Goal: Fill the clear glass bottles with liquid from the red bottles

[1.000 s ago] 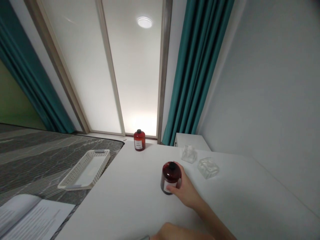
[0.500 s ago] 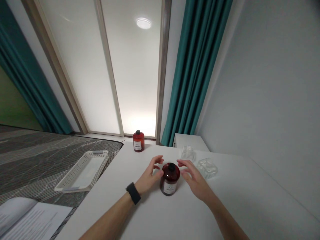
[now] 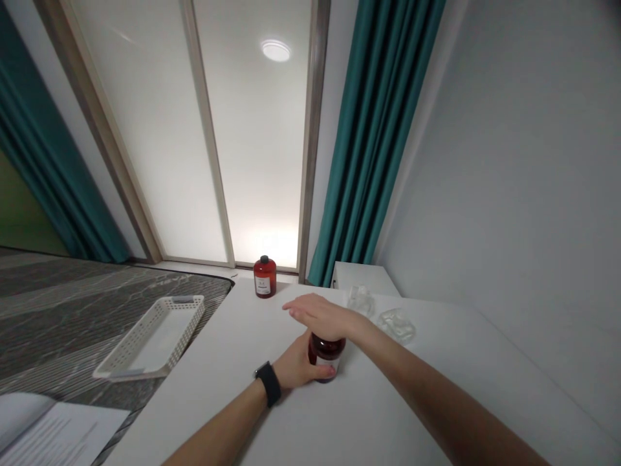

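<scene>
A dark reddish-brown bottle (image 3: 328, 350) with a white label stands upright on the white table (image 3: 378, 408). My left hand (image 3: 301, 364), with a black watch on its wrist, is wrapped round the bottle's left side, its thumb across the label. Over the bottle's top lies my right hand (image 3: 321, 316), palm down and fingers stretched out to the left. It hides the black cap, so I cannot tell how firmly the palm presses on it. A second red-brown bottle (image 3: 264, 278) with a black cap and white label stands near the table's far left corner.
Two crumpled clear plastic pieces (image 3: 396, 325) lie right of the hands. Left of the table, on a dark patterned surface, are a white perforated basket (image 3: 104, 370) and an open booklet (image 3: 72, 433). A white cabinet (image 3: 366, 277) stands behind the table.
Both hands were apart around the bottle. The left has closed on its side, and the right has moved left, flat over the cap. The view has shifted slightly.
</scene>
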